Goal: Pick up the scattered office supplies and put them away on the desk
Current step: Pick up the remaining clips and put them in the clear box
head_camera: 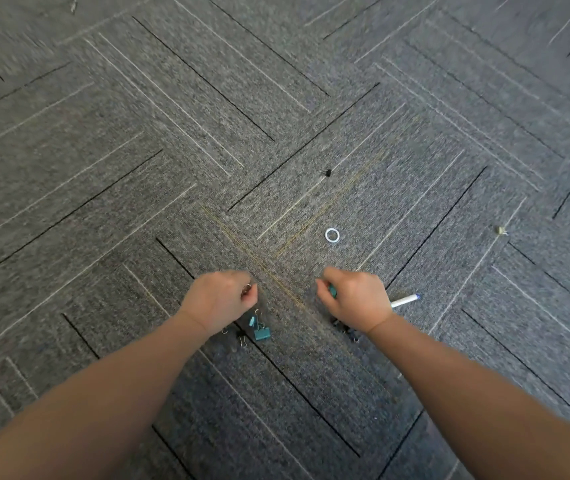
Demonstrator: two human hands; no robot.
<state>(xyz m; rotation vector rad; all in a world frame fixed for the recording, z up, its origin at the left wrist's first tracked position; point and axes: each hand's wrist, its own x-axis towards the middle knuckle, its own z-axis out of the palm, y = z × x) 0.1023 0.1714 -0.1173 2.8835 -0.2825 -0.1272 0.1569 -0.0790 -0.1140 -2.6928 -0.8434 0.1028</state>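
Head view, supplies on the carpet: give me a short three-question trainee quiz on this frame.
1. True or false: the white ring lies on the carpet beyond both hands.
2. The pen pokes out from behind which hand? A) left hand B) right hand C) neither
3. Fill in: the large binder clip lying near the left wrist is ____ in colour.

Key:
1. True.
2. B; the pen shows just past the right hand's outer side.
3. Teal.
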